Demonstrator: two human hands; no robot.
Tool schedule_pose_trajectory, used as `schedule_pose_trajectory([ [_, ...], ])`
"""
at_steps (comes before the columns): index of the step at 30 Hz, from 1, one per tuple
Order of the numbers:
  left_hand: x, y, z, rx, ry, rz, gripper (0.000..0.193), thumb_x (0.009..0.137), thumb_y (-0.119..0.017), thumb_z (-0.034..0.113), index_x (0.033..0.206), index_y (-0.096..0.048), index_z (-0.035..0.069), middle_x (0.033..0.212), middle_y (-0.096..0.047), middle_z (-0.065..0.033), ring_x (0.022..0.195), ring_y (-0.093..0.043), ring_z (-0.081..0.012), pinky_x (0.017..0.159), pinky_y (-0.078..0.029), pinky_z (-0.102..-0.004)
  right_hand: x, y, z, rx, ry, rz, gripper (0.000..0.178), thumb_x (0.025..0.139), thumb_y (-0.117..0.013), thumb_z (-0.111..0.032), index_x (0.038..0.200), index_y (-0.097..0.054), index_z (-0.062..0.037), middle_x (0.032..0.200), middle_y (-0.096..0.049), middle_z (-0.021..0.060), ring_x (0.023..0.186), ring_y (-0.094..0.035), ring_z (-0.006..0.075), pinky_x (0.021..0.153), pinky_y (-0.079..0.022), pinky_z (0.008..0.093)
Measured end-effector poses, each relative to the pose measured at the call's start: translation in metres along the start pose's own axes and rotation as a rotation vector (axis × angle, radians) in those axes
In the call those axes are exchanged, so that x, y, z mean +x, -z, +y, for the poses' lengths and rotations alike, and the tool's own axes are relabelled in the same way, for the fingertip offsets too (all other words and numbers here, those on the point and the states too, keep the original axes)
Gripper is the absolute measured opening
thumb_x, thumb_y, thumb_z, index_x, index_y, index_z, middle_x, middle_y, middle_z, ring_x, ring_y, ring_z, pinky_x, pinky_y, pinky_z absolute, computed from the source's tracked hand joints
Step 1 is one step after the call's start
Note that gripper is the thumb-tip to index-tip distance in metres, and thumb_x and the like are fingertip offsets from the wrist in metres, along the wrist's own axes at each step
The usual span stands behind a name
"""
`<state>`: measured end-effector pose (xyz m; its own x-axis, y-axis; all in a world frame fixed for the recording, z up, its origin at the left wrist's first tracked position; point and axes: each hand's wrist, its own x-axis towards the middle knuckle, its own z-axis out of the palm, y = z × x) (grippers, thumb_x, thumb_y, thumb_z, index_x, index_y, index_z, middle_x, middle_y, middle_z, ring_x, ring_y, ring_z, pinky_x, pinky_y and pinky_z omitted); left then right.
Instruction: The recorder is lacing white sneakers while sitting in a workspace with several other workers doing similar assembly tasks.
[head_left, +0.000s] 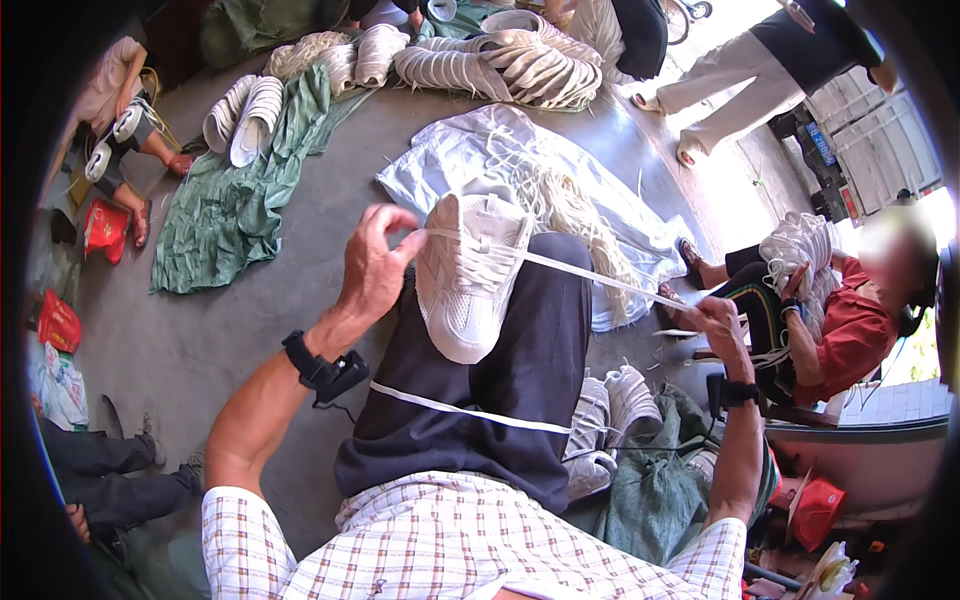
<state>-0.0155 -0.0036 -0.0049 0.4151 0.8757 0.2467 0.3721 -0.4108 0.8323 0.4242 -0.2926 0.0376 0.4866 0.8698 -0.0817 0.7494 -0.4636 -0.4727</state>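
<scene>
A white sneaker (462,322) rests on my thighs, its toe toward me, with white lacing across its upper. My left hand (372,262) is at the left edge of the shoe's opening, thumb and fingers pinched on a short bit of lace. From the right side of the shoe a white shoelace (600,278) runs taut to my right hand (720,325), whose closed fingers grip it well out to the right. A white band (470,410) lies across both my thighs, below the shoe. Both wrists wear black devices.
Ahead, a white sheet (430,155) carries a heap of loose laces (570,205). Stacked shoes (500,75) line the far side; a pair lies on green sacking (215,220). More shoes (630,400) sit by my right thigh. A person in red (855,335) holds shoes at right; others are around.
</scene>
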Motion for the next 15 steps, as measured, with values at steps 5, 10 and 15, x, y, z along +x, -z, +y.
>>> schedule_pose_trajectory([
  [5,-0.003,-0.003,-0.040,-0.539,0.875,-0.358,0.030,0.094,-0.064,0.038,0.095,-0.067,0.008,0.094,-0.068,-0.0052,0.092,-0.063,-0.0218,0.087,-0.045,-0.0355,-0.039,0.031,0.061,-0.053,-0.128,0.109,0.026,0.087,-0.067,-0.018,0.079,-0.067,0.0062,0.059,-0.056,0.0087,0.056,-0.053,0.0149,0.054,-0.042,0.0336],
  [10,0.021,-0.028,-0.065,-1.109,1.040,-0.291,0.032,0.098,-0.060,0.035,0.106,-0.067,0.006,0.090,-0.068,-0.0058,0.087,-0.064,-0.0226,0.091,-0.050,-0.0412,-0.064,0.043,0.085,0.367,-0.302,0.331,0.020,0.094,-0.065,-0.015,0.081,-0.066,0.0000,0.067,-0.059,0.0028,0.062,-0.051,0.0103,0.057,-0.040,0.0297],
  [15,0.029,-0.019,-0.078,-1.349,0.913,-0.163,0.017,0.095,-0.066,0.025,0.095,-0.067,0.008,0.079,-0.067,-0.0021,0.070,-0.061,-0.0141,0.066,-0.052,-0.0309,-0.065,0.025,0.103,1.174,-0.219,0.604,0.016,0.100,-0.058,-0.018,0.095,-0.065,-0.0048,0.087,-0.069,0.0053,0.076,-0.065,0.0150,0.073,-0.052,0.0306],
])
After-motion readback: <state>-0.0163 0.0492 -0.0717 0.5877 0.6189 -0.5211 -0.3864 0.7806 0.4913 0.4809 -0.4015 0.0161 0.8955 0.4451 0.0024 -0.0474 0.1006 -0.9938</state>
